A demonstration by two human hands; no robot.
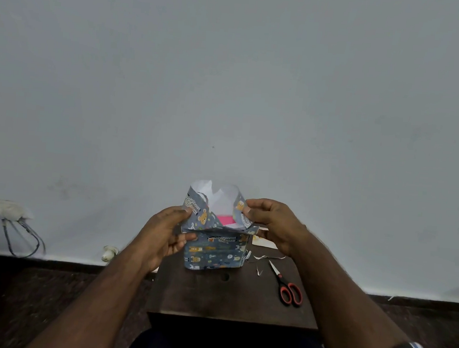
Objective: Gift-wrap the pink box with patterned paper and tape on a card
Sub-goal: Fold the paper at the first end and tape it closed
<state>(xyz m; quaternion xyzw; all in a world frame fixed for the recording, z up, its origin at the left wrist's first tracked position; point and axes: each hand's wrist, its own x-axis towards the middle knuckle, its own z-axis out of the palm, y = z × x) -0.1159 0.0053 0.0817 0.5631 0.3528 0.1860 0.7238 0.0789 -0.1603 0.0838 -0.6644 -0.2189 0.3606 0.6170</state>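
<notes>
The pink box (225, 219) stands on end above a small dark table (213, 296), mostly covered in grey patterned paper (214, 251) printed with bears. Only a strip of pink shows at the open top, where loose white-backed flaps stick up. My left hand (164, 234) grips the box's left side, thumb on the front and fingers on the upper left flap. My right hand (271, 223) pinches the upper right flap between thumb and fingertips. A pale card (265, 242) lies partly hidden behind my right hand.
Red-handled scissors (286, 286) lie on the table's right side, blades pointing away from me. Thin white paper scraps (267, 257) sit beside them. A grey wall rises just behind the table. A socket with cables (15, 223) hangs low on the wall at left.
</notes>
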